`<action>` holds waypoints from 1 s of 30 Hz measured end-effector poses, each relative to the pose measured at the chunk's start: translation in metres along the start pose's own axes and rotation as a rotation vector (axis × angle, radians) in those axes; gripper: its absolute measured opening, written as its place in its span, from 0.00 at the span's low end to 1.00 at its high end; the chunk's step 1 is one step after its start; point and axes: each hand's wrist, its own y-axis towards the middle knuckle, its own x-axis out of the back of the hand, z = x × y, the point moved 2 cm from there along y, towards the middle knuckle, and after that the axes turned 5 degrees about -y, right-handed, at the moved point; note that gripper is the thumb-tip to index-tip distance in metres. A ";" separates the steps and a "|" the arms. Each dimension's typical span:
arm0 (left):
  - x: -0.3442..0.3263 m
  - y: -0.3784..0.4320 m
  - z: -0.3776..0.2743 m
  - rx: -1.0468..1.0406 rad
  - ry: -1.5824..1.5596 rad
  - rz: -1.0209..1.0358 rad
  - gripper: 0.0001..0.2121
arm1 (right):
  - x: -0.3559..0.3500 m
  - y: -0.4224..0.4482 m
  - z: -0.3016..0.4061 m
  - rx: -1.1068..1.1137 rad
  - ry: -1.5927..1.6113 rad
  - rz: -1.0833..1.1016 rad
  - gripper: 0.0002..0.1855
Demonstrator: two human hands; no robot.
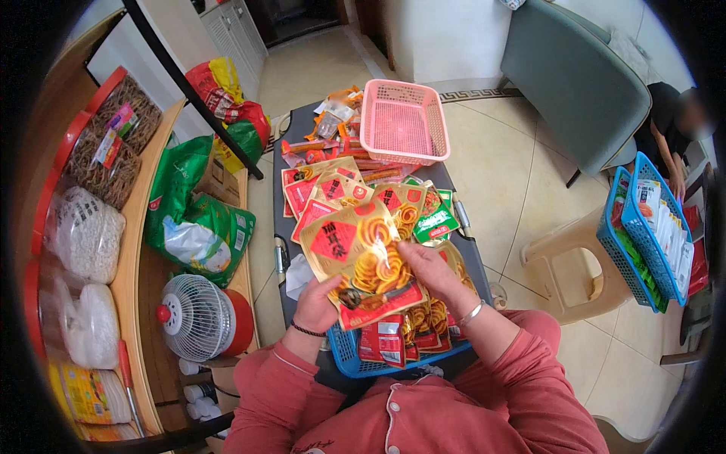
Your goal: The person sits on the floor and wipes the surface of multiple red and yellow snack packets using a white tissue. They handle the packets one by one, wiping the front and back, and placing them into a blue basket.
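Observation:
Both my hands hold a gold and red snack bag [363, 255] printed with spiral crisps. My left hand [316, 306] grips its lower left corner, and my right hand [434, 267] its right edge. Beneath it, a blue plastic basket [351, 366] near my lap holds several upright snack bags [383, 342]. Beyond the held bag, more gold and red bags [334, 187] lie overlapping on a dark folding table [286, 224], with a green packet [434, 218] at their right. An empty pink plastic basket [405, 122] rests at the far end, beside orange-wrapped snacks [346, 113].
Shelves with bagged dry goods [91, 232] and a caged electric fan [198, 318] stand at left. At right are a beige plastic stool [567, 272], blue baskets of packets [652, 227], a grey-green chair [573, 85] and another person [661, 125].

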 end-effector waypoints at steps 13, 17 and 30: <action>0.035 0.017 0.010 -0.375 0.826 -0.380 0.12 | -0.018 -0.014 -0.003 0.097 -0.051 -0.034 0.15; 0.014 0.011 0.004 -0.611 1.158 -0.427 0.12 | -0.015 -0.017 -0.004 0.059 0.006 -0.071 0.16; 0.042 -0.032 0.047 -0.375 1.177 -0.356 0.12 | -0.010 -0.035 0.018 -0.049 -0.064 0.036 0.16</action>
